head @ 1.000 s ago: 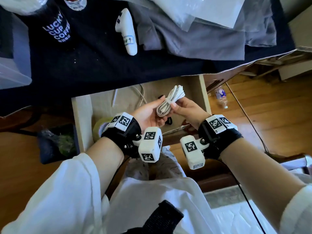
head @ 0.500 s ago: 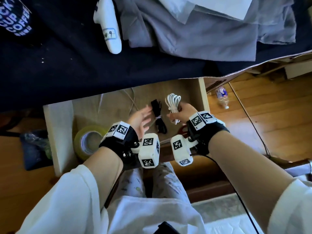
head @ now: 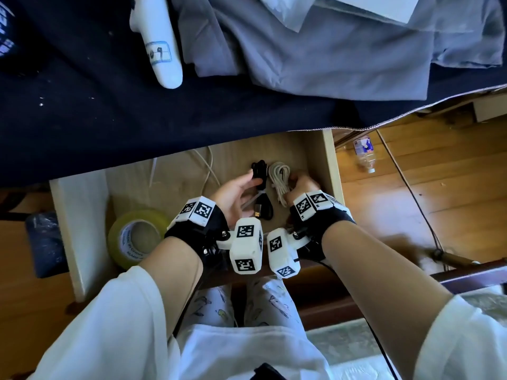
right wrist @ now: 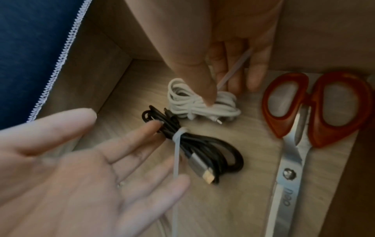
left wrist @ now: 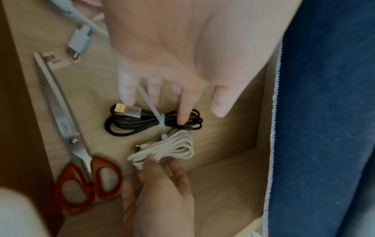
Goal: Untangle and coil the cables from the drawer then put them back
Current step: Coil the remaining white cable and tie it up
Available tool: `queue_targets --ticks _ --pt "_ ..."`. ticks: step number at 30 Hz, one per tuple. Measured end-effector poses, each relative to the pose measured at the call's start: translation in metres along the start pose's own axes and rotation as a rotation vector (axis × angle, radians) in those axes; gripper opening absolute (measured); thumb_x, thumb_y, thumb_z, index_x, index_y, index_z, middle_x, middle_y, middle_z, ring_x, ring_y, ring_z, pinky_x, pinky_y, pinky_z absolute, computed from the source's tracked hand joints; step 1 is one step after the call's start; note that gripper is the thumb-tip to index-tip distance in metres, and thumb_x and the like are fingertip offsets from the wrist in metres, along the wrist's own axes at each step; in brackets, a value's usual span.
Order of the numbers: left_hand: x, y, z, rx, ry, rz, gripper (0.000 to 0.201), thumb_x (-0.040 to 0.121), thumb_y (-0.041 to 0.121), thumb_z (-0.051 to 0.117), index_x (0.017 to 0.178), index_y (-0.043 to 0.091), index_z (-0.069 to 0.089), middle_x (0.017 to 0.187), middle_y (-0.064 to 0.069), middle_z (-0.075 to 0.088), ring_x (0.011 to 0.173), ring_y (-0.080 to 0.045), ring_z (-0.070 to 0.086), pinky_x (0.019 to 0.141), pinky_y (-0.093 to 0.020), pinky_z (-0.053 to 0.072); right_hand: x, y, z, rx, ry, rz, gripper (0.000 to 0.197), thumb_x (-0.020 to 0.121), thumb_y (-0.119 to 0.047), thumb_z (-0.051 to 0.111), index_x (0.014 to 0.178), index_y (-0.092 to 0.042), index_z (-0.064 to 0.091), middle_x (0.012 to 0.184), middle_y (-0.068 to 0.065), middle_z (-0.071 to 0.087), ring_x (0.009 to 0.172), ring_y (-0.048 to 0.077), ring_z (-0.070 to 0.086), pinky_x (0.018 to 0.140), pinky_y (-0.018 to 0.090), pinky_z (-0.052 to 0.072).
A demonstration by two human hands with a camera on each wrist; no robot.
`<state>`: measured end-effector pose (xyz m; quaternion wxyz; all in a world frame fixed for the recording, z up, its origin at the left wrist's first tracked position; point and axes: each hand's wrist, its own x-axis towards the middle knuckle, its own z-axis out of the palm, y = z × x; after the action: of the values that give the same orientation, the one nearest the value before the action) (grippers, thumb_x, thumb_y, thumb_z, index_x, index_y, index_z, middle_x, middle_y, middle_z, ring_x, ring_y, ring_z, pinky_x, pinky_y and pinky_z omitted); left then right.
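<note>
The drawer (head: 330, 160) stands pulled out under a dark tablecloth. On its floor lies a black coiled cable (head: 264, 207) (left wrist: 142, 123) (right wrist: 213, 149), bound with a white zip tie. Just right of it sits a white coiled cable (head: 279, 175) (left wrist: 176, 144) (right wrist: 188, 104), also tied. My right hand (head: 299, 187) (right wrist: 221, 91) pinches the white coil, thumb on top and fingers behind it, against the drawer floor. My left hand (head: 238, 193) (left wrist: 199, 110) is spread, and its index fingertip touches the black coil.
Red-handled scissors (left wrist: 69, 133) (right wrist: 300, 128) lie along the drawer's front. A yellow tape roll (head: 137, 237) sits at its left, and a loose white cable (head: 208, 171) at the back. A white controller (head: 159, 45) and grey cloth (head: 315, 50) rest on the tabletop. A bottle (head: 365, 154) lies on the floor.
My left hand let go of the white coil and spread. My right hand carried the coil down into the drawer, beside the black cable. Left fingers reached the black coil.
</note>
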<state>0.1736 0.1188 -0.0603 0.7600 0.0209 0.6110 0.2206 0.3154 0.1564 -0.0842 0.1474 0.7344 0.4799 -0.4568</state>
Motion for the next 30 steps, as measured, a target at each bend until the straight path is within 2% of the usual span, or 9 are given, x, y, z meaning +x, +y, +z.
queue_targets --ticks 4,7,9,13,17,19,21,26,30 --pt "0.005 0.003 0.010 -0.037 -0.047 -0.020 0.044 0.098 0.040 0.037 0.130 0.014 0.049 0.142 -0.002 0.042 0.126 -0.020 0.042 0.105 -0.047 0.031 -0.009 0.002 -0.002 0.053 0.032 0.025 0.049 0.086 -0.009 0.056 0.131 -0.006 0.038 0.126 0.017 0.052 0.118 0.033 0.051 0.091 0.033 0.042" --pt "0.006 0.005 0.019 -0.029 -0.068 -0.031 0.043 0.097 0.040 0.038 0.129 0.014 0.051 0.116 -0.002 0.053 0.099 -0.014 0.051 0.081 -0.038 0.045 -0.015 0.002 -0.001 0.109 -0.011 0.029 0.043 0.085 -0.009 0.054 0.128 -0.005 0.045 0.125 0.017 0.055 0.114 0.033 0.054 0.082 0.029 0.042" --pt "0.005 0.005 0.026 -0.017 -0.079 -0.038 0.041 0.097 0.039 0.040 0.128 0.013 0.051 0.103 0.000 0.056 0.090 -0.012 0.052 0.069 -0.034 0.044 -0.017 0.003 -0.004 0.131 -0.005 0.008 0.042 0.085 -0.009 0.053 0.126 -0.006 0.047 0.125 0.017 0.055 0.114 0.034 0.054 0.084 0.029 0.043" --pt "0.006 0.003 0.029 -0.027 -0.107 -0.045 0.034 0.098 0.037 0.038 0.122 0.016 0.050 0.096 0.003 0.055 0.084 -0.009 0.051 0.064 -0.032 0.040 -0.022 0.004 -0.012 0.169 0.037 -0.055 0.052 0.084 -0.009 0.052 0.135 -0.009 0.042 0.132 0.017 0.051 0.117 0.036 0.052 0.097 0.035 0.045" --pt "0.001 0.002 0.024 -0.045 -0.132 -0.012 0.035 0.099 0.036 0.036 0.125 0.017 0.049 0.113 0.000 0.055 0.096 -0.011 0.053 0.077 -0.033 0.042 -0.027 0.005 -0.014 0.199 0.009 -0.064 0.056 0.085 -0.012 0.053 0.139 -0.010 0.037 0.132 0.018 0.051 0.114 0.038 0.055 0.096 0.047 0.048" --pt "-0.006 0.002 0.015 -0.032 -0.123 0.038 0.040 0.099 0.034 0.035 0.133 0.016 0.045 0.141 -0.002 0.043 0.127 -0.018 0.042 0.103 -0.043 0.034 -0.030 0.004 -0.014 0.191 0.050 -0.094 0.057 0.085 -0.012 0.054 0.140 -0.011 0.037 0.137 0.016 0.047 0.118 0.036 0.052 0.098 0.044 0.046" --pt "-0.014 0.002 0.001 -0.032 -0.082 0.089 0.042 0.100 0.032 0.036 0.137 0.013 0.043 0.150 -0.001 0.034 0.139 -0.021 0.029 0.112 -0.046 0.024 -0.033 0.001 -0.011 0.187 0.091 -0.127 0.052 0.086 -0.012 0.055 0.137 -0.015 0.043 0.136 0.013 0.048 0.120 0.032 0.050 0.097 0.035 0.045" --pt "-0.041 -0.001 -0.070 -0.103 0.050 0.197 0.030 0.100 0.025 0.034 0.121 0.014 0.052 0.136 -0.003 0.050 0.126 -0.019 0.045 0.102 -0.038 0.033 -0.044 -0.030 0.018 0.348 -0.072 -0.184 0.030 0.084 -0.008 0.052 0.112 -0.012 0.063 0.094 0.009 0.061 0.086 0.022 0.056 0.061 0.022 0.040" --pt "-0.054 -0.008 -0.132 -0.257 0.159 0.249 0.028 0.100 0.020 0.034 0.120 0.013 0.053 0.121 -0.001 0.055 0.126 -0.020 0.044 0.102 -0.037 0.034 -0.042 -0.061 0.050 0.410 -0.184 -0.176 0.020 0.085 -0.003 0.053 0.098 -0.010 0.066 0.069 -0.001 0.054 0.063 0.012 0.049 0.051 0.018 0.034"
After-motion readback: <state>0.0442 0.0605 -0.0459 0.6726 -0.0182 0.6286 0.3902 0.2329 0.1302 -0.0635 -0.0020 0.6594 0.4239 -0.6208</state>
